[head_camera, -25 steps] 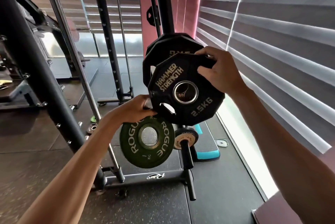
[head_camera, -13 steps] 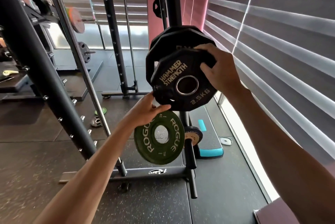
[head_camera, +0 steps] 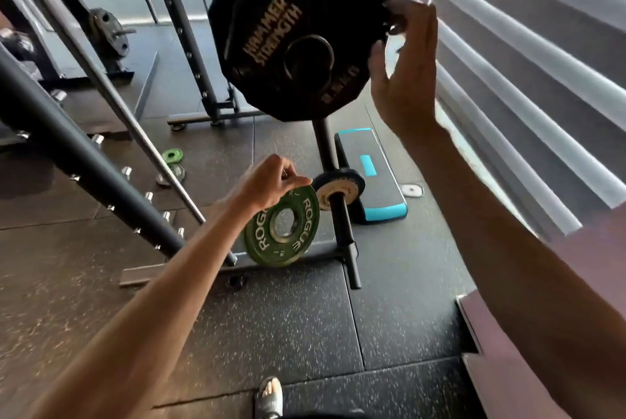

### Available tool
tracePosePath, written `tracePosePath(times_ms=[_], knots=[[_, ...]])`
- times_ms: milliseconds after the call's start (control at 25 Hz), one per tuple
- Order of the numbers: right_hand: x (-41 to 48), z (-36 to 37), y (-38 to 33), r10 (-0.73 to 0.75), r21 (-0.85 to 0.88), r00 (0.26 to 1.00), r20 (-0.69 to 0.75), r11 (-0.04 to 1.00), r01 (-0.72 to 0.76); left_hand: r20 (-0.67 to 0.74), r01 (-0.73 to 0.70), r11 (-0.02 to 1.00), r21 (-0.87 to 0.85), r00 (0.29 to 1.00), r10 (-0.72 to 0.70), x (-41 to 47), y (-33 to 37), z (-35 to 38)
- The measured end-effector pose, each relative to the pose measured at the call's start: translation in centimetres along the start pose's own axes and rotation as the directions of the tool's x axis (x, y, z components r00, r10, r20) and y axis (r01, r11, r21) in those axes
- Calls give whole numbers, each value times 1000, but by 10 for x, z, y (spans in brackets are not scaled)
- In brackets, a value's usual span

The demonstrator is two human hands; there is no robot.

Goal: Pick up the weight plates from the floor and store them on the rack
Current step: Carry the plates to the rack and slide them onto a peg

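A black 2.5 kg Hammer Strength plate (head_camera: 271,46) hangs high on the plate rack, in front of a larger black plate. My right hand (head_camera: 403,73) has its fingertips on the black plate's right rim. Lower down, my left hand (head_camera: 267,181) pinches the top edge of a green Rogue plate (head_camera: 283,230) and holds it upright, just left of the rack's lower peg (head_camera: 343,239). That peg carries small plates (head_camera: 338,190) at its inner end. Two small plates (head_camera: 172,161), one green, lie on the floor to the left.
A slanted black rack post (head_camera: 84,154) with pins crosses the left side. A teal and grey step platform (head_camera: 372,178) sits behind the rack. Window blinds (head_camera: 525,46) run along the right. My sandalled foot (head_camera: 269,395) is at the bottom edge.
The view has tipped down and moved closer. My left hand came off the black plate and lowered the green plate toward the lower peg. My right hand shifted to the black plate's right rim.
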State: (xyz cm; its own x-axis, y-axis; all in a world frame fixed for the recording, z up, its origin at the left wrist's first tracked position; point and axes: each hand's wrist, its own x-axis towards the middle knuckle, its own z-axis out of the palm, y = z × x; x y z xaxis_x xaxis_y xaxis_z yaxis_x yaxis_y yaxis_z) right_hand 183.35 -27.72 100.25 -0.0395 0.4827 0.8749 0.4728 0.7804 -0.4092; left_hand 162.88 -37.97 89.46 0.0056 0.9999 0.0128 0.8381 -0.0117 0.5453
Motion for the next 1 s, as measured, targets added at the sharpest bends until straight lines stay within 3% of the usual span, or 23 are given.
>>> tracePosePath(times_ms=[80, 160, 280, 360, 400, 600, 720, 800, 880, 1000], knots=[[-50, -5, 26, 183, 30, 981, -59, 983, -182, 37, -50, 999, 18, 998, 49, -4, 1, 40], [-109, -5, 54, 411, 16, 905, 107, 910, -415, 84, -79, 997, -10, 993, 80, -1, 6, 74], [-203, -1, 88, 594, -129, 603, 533, 761, -636, 118, -25, 985, -170, 992, 46, 9, 23, 117], [-244, -7, 105, 617, -192, 419, 666, 684, -704, 114, 28, 966, -257, 994, 2, 19, 36, 144], [-256, -11, 112, 635, -204, 374, 676, 649, -733, 95, 58, 955, -291, 995, -32, 24, 40, 156], [-267, 5, 152, 717, -284, 387, 579, 623, -728, 106, 309, 868, -388, 951, -291, 51, 31, 201], [-268, 36, 181, 741, -380, 288, 607, 588, -714, 131, 437, 804, -404, 897, -422, 75, 14, 214], [-266, 53, 198, 744, -448, 199, 638, 569, -690, -24, 449, 827, -337, 875, -484, 94, -2, 215], [-263, 67, 211, 729, -483, 142, 670, 572, -663, -170, 427, 879, -213, 870, -463, 113, -24, 219], [-251, 85, 225, 708, -503, 117, 697, 598, -625, -204, 347, 938, -20, 917, -343, 133, -42, 231]])
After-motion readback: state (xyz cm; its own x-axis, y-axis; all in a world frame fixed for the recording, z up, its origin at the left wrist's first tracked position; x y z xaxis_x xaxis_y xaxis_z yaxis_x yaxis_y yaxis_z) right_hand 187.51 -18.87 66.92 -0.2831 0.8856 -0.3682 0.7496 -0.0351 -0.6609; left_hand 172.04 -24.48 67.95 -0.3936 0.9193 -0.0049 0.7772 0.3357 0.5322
